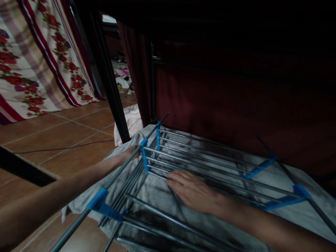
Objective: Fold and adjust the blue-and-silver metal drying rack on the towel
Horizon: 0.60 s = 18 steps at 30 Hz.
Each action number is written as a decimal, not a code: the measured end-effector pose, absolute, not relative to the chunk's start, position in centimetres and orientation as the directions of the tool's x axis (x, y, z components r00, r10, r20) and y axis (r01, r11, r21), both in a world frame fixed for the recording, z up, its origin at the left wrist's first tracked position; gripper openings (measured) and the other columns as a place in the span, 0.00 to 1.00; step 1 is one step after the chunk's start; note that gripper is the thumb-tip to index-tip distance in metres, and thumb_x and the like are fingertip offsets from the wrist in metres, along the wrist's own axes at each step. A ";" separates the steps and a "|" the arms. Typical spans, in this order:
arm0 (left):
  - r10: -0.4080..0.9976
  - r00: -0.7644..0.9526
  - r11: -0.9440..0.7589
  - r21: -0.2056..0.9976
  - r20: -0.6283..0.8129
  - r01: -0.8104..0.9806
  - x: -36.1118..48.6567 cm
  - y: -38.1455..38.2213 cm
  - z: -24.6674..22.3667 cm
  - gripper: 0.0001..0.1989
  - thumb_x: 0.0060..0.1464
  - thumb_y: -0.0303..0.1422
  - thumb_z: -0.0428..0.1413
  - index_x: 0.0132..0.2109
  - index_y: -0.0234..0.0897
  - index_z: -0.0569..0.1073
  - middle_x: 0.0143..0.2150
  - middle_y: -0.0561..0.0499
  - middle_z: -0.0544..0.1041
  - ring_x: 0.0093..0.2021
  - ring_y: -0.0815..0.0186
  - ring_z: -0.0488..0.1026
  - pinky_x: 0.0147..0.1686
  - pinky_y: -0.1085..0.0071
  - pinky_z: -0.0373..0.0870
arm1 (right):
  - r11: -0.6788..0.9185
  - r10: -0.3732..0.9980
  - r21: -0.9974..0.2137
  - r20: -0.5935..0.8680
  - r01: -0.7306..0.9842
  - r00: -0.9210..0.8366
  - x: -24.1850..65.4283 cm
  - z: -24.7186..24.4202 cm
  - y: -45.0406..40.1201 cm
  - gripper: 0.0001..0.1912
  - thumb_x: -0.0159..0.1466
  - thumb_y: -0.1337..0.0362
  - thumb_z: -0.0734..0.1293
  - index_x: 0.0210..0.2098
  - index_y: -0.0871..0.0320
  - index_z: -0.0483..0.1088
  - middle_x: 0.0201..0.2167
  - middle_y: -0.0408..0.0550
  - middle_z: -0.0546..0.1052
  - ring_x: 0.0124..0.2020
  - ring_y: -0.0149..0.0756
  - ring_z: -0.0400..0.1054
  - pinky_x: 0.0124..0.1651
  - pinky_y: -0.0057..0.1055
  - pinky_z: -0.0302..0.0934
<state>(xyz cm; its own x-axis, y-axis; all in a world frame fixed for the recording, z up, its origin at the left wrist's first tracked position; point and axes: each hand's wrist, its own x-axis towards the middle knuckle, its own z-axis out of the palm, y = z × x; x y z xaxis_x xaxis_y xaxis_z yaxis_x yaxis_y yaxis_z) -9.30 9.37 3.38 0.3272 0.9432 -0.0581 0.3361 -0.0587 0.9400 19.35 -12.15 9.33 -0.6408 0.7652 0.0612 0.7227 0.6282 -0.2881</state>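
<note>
A rack of grey metal rods [178, 154] with blue plastic brackets [145, 157] lies on a grey cloth [160, 190]; it looks like a clothes drying rack. My right hand [187, 187] is held flat, its fingers stretched out together beside the left ends of the middle rods. Its fingertips are at the lowest of those rods; whether they press on it or on the cloth I cannot tell. My left hand [132, 151] is at the far left side of the rack, beyond the long side pole [122, 168]. The pole partly covers it, and its fingers are mostly hidden.
A dark post [109, 75] rises at the left, with a dark frame overhead. A maroon curtain [210, 112] hangs behind the rack. On the tiled floor [76, 127] runs a thin black cable [65, 148]. A flowered cloth [44, 59] hangs at the far left.
</note>
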 end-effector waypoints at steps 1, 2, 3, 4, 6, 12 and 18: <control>0.952 0.300 -0.042 0.949 -0.057 0.312 -9.1 10.4 4.7 0.15 0.56 0.42 0.63 0.35 0.32 0.75 0.29 0.51 0.76 0.31 0.63 0.74 0.33 0.67 0.72 | 0.631 0.773 -0.251 0.120 0.734 -0.623 20.1 10.7 -11.5 0.24 0.74 0.65 0.52 0.64 0.48 0.68 0.66 0.46 0.70 0.67 0.44 0.62 0.71 0.38 0.54; 0.961 0.274 -0.029 0.960 -0.050 0.278 -8.8 11.3 6.0 0.14 0.56 0.41 0.63 0.36 0.32 0.76 0.30 0.49 0.77 0.32 0.62 0.75 0.34 0.67 0.72 | 0.599 0.800 -0.210 0.178 0.772 -0.573 20.9 11.9 -10.5 0.24 0.75 0.65 0.51 0.64 0.51 0.69 0.65 0.49 0.70 0.67 0.43 0.62 0.71 0.39 0.53; 0.968 0.247 -0.022 0.972 -0.038 0.235 -8.2 12.3 7.3 0.14 0.56 0.41 0.62 0.39 0.32 0.76 0.32 0.48 0.78 0.34 0.62 0.75 0.36 0.67 0.73 | 0.536 0.839 -0.176 0.223 0.826 -0.497 21.9 12.8 -9.0 0.24 0.75 0.64 0.51 0.64 0.54 0.68 0.65 0.51 0.70 0.66 0.44 0.62 0.71 0.40 0.52; 0.973 0.228 -0.015 0.982 -0.028 0.186 -7.5 13.2 8.6 0.16 0.56 0.42 0.61 0.42 0.33 0.77 0.35 0.47 0.80 0.36 0.62 0.76 0.38 0.67 0.73 | 0.447 0.882 -0.155 0.245 0.881 -0.404 22.9 13.5 -7.2 0.24 0.76 0.63 0.51 0.64 0.55 0.67 0.65 0.52 0.70 0.66 0.44 0.62 0.70 0.40 0.53; 0.975 0.217 0.019 0.995 -0.039 0.096 -5.7 14.7 10.7 0.17 0.57 0.43 0.62 0.45 0.33 0.77 0.39 0.45 0.81 0.39 0.63 0.77 0.40 0.69 0.73 | 0.233 0.955 -0.128 0.218 0.964 -0.202 25.0 13.7 -3.5 0.23 0.76 0.61 0.52 0.66 0.57 0.65 0.66 0.55 0.68 0.64 0.46 0.64 0.67 0.40 0.57; 0.944 0.289 0.145 0.986 -0.163 0.081 -0.5 17.1 12.1 0.19 0.59 0.46 0.62 0.37 0.32 0.76 0.32 0.46 0.79 0.31 0.65 0.74 0.37 0.68 0.73 | 0.080 0.996 -0.029 0.030 0.996 -0.079 28.0 10.4 3.1 0.20 0.77 0.56 0.55 0.60 0.58 0.67 0.61 0.57 0.73 0.60 0.45 0.68 0.60 0.36 0.60; 0.943 0.294 0.131 0.986 -0.155 0.098 0.7 17.0 11.2 0.19 0.58 0.47 0.62 0.39 0.32 0.77 0.30 0.48 0.77 0.31 0.63 0.75 0.35 0.67 0.74 | 0.118 0.993 0.032 0.027 0.992 -0.119 28.4 9.0 3.9 0.18 0.77 0.56 0.53 0.55 0.56 0.69 0.54 0.56 0.77 0.55 0.44 0.72 0.53 0.35 0.61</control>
<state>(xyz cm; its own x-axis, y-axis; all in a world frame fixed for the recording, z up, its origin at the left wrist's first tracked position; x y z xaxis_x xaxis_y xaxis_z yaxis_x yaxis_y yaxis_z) 0.72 17.00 11.16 0.2944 0.9431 -0.1547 0.0981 0.1313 0.9865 28.44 3.89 8.97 -0.1189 0.9925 0.0268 0.9925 0.1180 0.0321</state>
